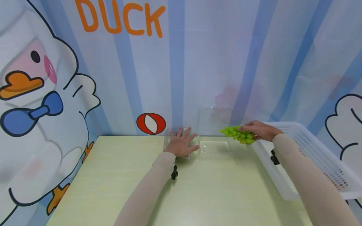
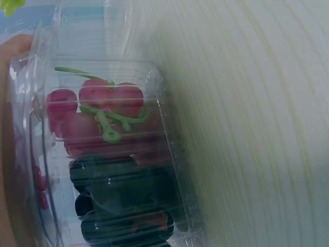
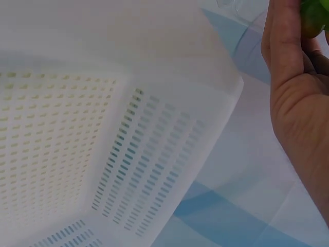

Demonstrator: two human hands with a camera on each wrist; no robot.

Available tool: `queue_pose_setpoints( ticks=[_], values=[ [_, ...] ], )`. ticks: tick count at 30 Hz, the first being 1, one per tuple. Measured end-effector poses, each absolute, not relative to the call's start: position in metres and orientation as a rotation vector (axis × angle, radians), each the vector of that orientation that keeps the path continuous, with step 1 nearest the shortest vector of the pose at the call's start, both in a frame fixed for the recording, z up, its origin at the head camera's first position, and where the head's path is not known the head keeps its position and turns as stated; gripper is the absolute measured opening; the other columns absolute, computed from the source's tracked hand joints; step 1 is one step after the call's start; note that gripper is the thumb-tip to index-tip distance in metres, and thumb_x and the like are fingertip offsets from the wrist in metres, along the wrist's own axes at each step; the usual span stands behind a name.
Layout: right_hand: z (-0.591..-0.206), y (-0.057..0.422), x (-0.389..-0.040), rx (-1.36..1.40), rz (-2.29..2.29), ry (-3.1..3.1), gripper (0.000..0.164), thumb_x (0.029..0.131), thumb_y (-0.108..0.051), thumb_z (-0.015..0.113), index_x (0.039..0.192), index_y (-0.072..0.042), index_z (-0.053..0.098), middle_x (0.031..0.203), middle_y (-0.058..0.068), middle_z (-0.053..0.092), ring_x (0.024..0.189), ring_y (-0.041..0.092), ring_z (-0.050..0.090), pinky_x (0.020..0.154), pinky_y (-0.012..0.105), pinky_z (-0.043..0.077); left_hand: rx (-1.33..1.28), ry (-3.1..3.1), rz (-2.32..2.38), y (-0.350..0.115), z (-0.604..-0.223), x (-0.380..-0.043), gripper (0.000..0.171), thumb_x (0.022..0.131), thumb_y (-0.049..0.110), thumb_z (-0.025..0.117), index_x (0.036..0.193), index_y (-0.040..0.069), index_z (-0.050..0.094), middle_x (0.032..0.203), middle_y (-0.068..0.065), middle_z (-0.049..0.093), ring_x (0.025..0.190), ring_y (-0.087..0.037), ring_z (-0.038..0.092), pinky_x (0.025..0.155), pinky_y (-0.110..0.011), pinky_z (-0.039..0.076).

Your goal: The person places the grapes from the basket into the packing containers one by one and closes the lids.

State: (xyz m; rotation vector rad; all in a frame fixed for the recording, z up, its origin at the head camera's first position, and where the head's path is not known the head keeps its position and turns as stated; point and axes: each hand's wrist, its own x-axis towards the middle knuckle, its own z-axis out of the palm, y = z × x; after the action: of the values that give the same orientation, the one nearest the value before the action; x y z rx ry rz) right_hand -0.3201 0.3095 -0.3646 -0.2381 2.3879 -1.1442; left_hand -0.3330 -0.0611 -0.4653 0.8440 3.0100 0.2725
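Note:
My right hand (image 1: 258, 130) grips a bunch of green grapes (image 1: 238, 135), held up between the basket and a clear plastic box. In the right wrist view the grapes (image 3: 314, 18) show only at the top corner, beside the fingers. My left hand (image 1: 181, 144) lies with spread fingers on top of a clear lidded box (image 1: 167, 142). The left wrist view shows red round fruit (image 2: 97, 110) with green stems and dark round fruit (image 2: 121, 190) inside that lidded box. Right beside it stands a second clear box (image 1: 216, 149), its lid (image 1: 205, 121) raised against the backdrop.
A white perforated basket (image 1: 272, 175) stands on the right side of the pale wooden table (image 1: 127, 175), partly behind my right forearm. Along the table's back edge hangs a blue striped backdrop (image 1: 192, 62) with a printed duck.

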Motion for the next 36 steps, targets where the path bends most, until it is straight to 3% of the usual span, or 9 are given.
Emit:
queue_pose_setpoints(
  ticks=[7, 12, 19, 23, 27, 31, 32, 34, 36],
  values=[
    [-0.367, 0.297, -0.325, -0.262, -1.143, 2.384, 0.071, 0.102, -0.048, 0.056, 0.148, 0.004, 0.045, 0.154, 0.028, 0.041, 0.136, 0.04, 0.049, 0.109, 0.061, 0.041, 0.852, 3.011, 0.269, -0.062, -0.463, -0.331, 0.071, 0.101, 0.068, 0.036, 0.161, 0.031, 0.032, 0.172, -0.004, 0.012, 0.156, -0.042, 0.009, 0.115, -0.075, 0.007],
    [-0.37, 0.289, -0.328, -0.273, -1.138, 2.407, 0.054, 0.101, -0.048, 0.058, 0.128, -0.001, 0.06, 0.146, 0.024, 0.05, 0.117, 0.029, 0.058, 0.109, 0.061, 0.042, 0.858, 3.018, 0.26, -0.062, -0.463, -0.33, 0.07, 0.101, 0.067, 0.036, 0.161, 0.031, 0.032, 0.172, -0.005, 0.012, 0.156, -0.042, 0.009, 0.115, -0.075, 0.008],
    [-0.373, 0.279, -0.331, -0.288, -1.124, 2.385, 0.069, 0.101, -0.046, 0.057, 0.148, 0.003, 0.046, 0.159, 0.028, 0.033, 0.141, 0.042, 0.042, 0.109, 0.061, 0.041, 0.858, 3.018, 0.266, -0.063, -0.465, -0.331, 0.071, 0.1, 0.069, 0.035, 0.161, 0.032, 0.031, 0.172, -0.004, 0.011, 0.156, -0.041, 0.008, 0.115, -0.076, 0.007],
    [-0.377, 0.274, -0.334, -0.298, -1.12, 2.389, 0.064, 0.102, -0.046, 0.056, 0.146, 0.001, 0.051, 0.158, 0.027, 0.036, 0.13, 0.037, 0.052, 0.108, 0.059, 0.043, 0.851, 3.019, 0.276, -0.062, -0.465, -0.331, 0.07, 0.1, 0.068, 0.037, 0.161, 0.032, 0.032, 0.172, -0.004, 0.011, 0.156, -0.041, 0.008, 0.115, -0.076, 0.007],
    [-0.381, 0.27, -0.335, -0.313, -1.116, 2.39, 0.064, 0.102, -0.046, 0.056, 0.146, 0.0, 0.051, 0.156, 0.026, 0.039, 0.129, 0.032, 0.053, 0.107, 0.058, 0.045, 0.84, 3.014, 0.279, -0.062, -0.465, -0.329, 0.07, 0.1, 0.068, 0.037, 0.161, 0.033, 0.031, 0.172, -0.003, 0.011, 0.156, -0.04, 0.007, 0.116, -0.075, 0.006],
    [-0.385, 0.266, -0.338, -0.316, -1.12, 2.385, 0.061, 0.102, -0.045, 0.057, 0.144, 0.0, 0.053, 0.155, 0.025, 0.042, 0.092, 0.021, 0.053, 0.105, 0.057, 0.047, 0.83, 3.012, 0.275, -0.062, -0.465, -0.33, 0.07, 0.1, 0.069, 0.036, 0.161, 0.034, 0.03, 0.172, -0.001, 0.009, 0.157, -0.039, 0.006, 0.116, -0.074, 0.005],
    [-0.386, 0.265, -0.338, -0.314, -1.119, 2.387, 0.062, 0.102, -0.046, 0.057, 0.144, -0.001, 0.053, 0.155, 0.024, 0.042, 0.09, 0.019, 0.051, 0.105, 0.056, 0.047, 0.829, 3.012, 0.273, -0.062, -0.465, -0.33, 0.07, 0.1, 0.069, 0.036, 0.161, 0.034, 0.03, 0.172, -0.002, 0.009, 0.157, -0.039, 0.006, 0.116, -0.074, 0.005],
    [-0.388, 0.264, -0.339, -0.313, -1.12, 2.384, 0.062, 0.101, -0.046, 0.059, 0.144, -0.001, 0.053, 0.156, 0.024, 0.041, 0.092, 0.021, 0.053, 0.105, 0.056, 0.047, 0.828, 3.013, 0.272, -0.062, -0.464, -0.329, 0.07, 0.1, 0.068, 0.036, 0.161, 0.034, 0.03, 0.172, -0.002, 0.01, 0.156, -0.04, 0.006, 0.116, -0.074, 0.005],
    [-0.39, 0.263, -0.34, -0.316, -1.118, 2.383, 0.063, 0.101, -0.046, 0.06, 0.144, 0.0, 0.052, 0.157, 0.024, 0.039, 0.113, 0.028, 0.058, 0.105, 0.056, 0.048, 0.83, 3.013, 0.272, -0.062, -0.464, -0.329, 0.07, 0.101, 0.068, 0.036, 0.161, 0.034, 0.03, 0.172, -0.002, 0.01, 0.156, -0.04, 0.006, 0.116, -0.075, 0.005]
  ],
)
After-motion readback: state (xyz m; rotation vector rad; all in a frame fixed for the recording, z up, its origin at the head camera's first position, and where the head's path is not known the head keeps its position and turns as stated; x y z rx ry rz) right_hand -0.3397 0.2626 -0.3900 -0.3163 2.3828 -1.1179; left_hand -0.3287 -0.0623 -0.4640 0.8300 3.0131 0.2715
